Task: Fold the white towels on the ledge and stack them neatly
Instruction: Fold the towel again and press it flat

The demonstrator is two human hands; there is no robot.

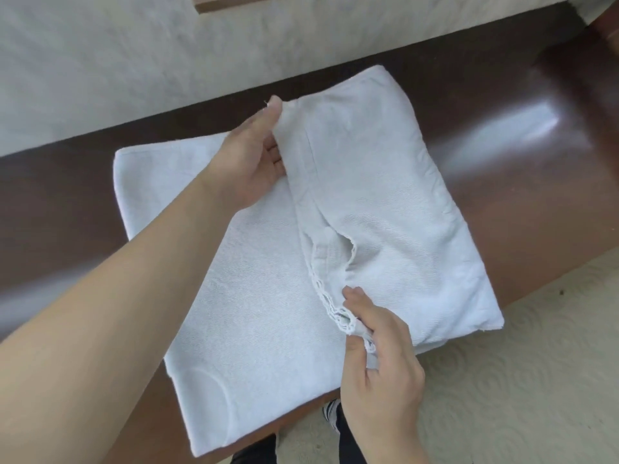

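Observation:
A white towel [254,316] lies across the dark brown polished ledge [495,152]. Its right half [395,195] is folded over onto the left half, and the flap's free edge runs up the middle. My left hand [254,159] pinches the far corner of that flap between thumb and fingers. My right hand [378,356] pinches the near, frayed corner of the same flap. The flap sags and gapes a little between the two hands. The towel's near edge hangs slightly over the front of the ledge.
A pale textured wall [134,61] rises behind the ledge. Cream patterned carpet [519,380] lies in front at the right. My striped shoe [331,413] and dark trousers show below the ledge's front edge. Bare wood extends left and right of the towel.

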